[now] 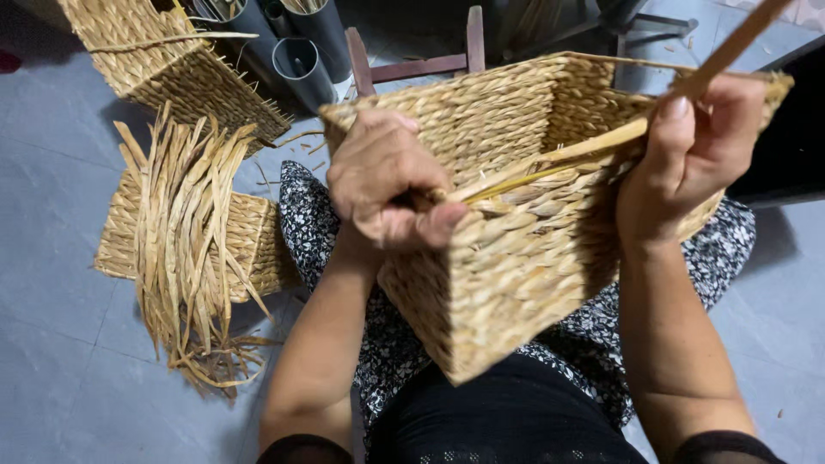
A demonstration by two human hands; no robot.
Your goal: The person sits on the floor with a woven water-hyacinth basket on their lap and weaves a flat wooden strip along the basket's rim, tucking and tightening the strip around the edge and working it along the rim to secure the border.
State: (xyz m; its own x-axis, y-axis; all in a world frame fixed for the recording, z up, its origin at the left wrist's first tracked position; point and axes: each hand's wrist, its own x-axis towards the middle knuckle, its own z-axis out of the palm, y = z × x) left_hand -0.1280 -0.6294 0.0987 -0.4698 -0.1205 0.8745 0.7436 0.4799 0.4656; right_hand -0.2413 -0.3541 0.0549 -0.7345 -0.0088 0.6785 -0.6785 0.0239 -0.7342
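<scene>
Your left hand (pixel 387 185) is closed in a tight grip on the near rim of the rectangular woven straw basket (pixel 524 249), tilted on your lap so its open side faces you; your right hand (pixel 687 159) pinches 1 long tan straw strand (pixel 601 142), drawn taut across the rim. There is no surface: on the grey tiled floor (pixel 51 215) to your left lie a loose bundle of dried straw strands (pixel 185 232) over a flat woven mat (pixel 253 232), a second woven basket (pixel 163 60) and grey metal tubes (pixel 301 60).

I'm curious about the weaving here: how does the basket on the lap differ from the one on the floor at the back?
The basket on the lap is held by the left hand and right hand; the floor basket lies untouched. The lap basket's rim looks mostly woven closed, while the floor basket's edge bristles with loose ends. Both are boxy and straw-coloured.
</scene>
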